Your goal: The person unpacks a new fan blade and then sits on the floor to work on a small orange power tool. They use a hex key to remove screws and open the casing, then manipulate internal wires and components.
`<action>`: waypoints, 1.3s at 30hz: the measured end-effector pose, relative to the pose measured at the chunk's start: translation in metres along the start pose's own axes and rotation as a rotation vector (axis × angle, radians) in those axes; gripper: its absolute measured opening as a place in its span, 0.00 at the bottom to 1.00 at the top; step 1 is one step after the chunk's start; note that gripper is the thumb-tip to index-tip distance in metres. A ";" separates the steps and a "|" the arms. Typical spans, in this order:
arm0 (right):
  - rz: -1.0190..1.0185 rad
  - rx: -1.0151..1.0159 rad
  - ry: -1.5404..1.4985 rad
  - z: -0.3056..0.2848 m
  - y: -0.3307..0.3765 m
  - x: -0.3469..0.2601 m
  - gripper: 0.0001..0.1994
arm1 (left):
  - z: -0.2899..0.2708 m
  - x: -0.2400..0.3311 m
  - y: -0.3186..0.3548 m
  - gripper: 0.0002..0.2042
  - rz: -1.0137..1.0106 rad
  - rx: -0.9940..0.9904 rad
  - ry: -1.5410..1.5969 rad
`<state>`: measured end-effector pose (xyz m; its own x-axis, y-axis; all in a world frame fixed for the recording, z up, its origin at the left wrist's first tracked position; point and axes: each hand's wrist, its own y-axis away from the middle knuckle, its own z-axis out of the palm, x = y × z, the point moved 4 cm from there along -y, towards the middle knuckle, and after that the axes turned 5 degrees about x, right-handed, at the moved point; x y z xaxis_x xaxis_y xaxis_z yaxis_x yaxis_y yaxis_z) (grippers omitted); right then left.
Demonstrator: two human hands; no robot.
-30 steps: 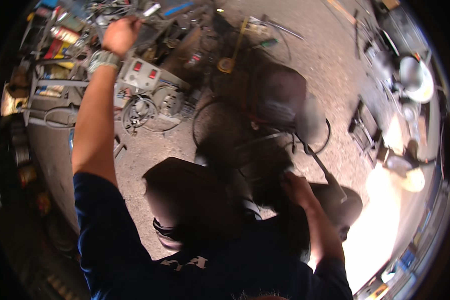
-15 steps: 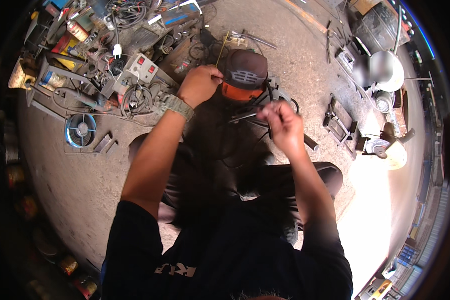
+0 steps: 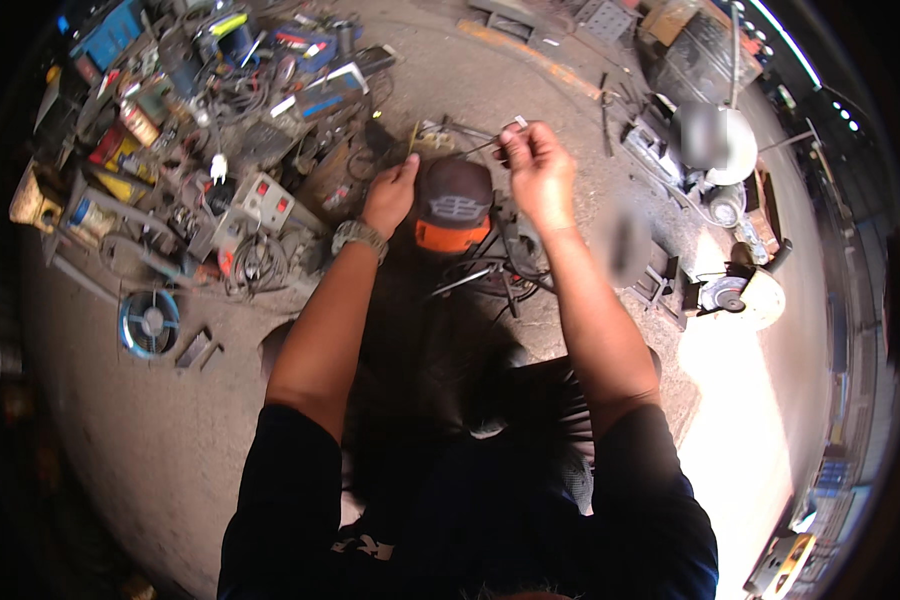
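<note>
My left hand [image 3: 390, 197] is closed, thumb and fingers pinched on a thin yellow strip [image 3: 414, 137] that sticks up past the fingertips. It is just left of a rounded machine housing [image 3: 455, 203], dark brown on top and orange below, with grey vent slots. On the housing's other side my right hand [image 3: 540, 178] is raised, its fingers pinched round a thin dark rod [image 3: 485, 148] pointing left; a small pale end shows above the fingers. A straight silvery bar [image 3: 465, 281] lies among dark cables and metal parts below the housing.
At left, clutter includes a grey switch box [image 3: 262, 205], coiled cable [image 3: 258, 264] and a blue-rimmed fan [image 3: 150, 323]. At right stand a bench grinder [image 3: 710, 140] and a cutting-disc tool [image 3: 740, 293]. Bright sunlight covers the floor at lower right.
My right hand has moved up and away, from low beside the housing to level with its top. My left hand stays at the housing's left side. The whole view has shifted.
</note>
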<state>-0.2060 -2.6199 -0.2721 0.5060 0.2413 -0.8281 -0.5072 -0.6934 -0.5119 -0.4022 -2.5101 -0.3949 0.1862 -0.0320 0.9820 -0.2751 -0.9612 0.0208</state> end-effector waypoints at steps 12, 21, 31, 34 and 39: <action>-0.066 -0.159 0.226 0.057 -0.025 0.009 0.04 | 0.002 -0.025 -0.037 0.11 0.001 -0.185 0.212; -0.130 -0.205 0.304 0.079 -0.020 0.019 0.06 | -0.003 -0.034 -0.046 0.12 0.017 -0.234 0.193; -0.146 -0.244 0.281 0.080 -0.020 0.016 0.07 | -0.002 -0.039 -0.052 0.10 0.119 -0.203 0.099; -0.165 -0.266 0.295 0.077 -0.021 0.014 0.06 | -0.001 -0.035 -0.050 0.09 0.153 -0.178 0.053; -0.169 -0.336 0.294 0.077 -0.022 0.006 0.05 | -0.001 -0.033 -0.047 0.09 0.228 -0.151 0.014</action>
<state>-0.2454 -2.5512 -0.2838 0.7625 0.2005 -0.6152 -0.1721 -0.8537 -0.4915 -0.3964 -2.4632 -0.4278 0.0906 -0.2381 0.9670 -0.4464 -0.8777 -0.1743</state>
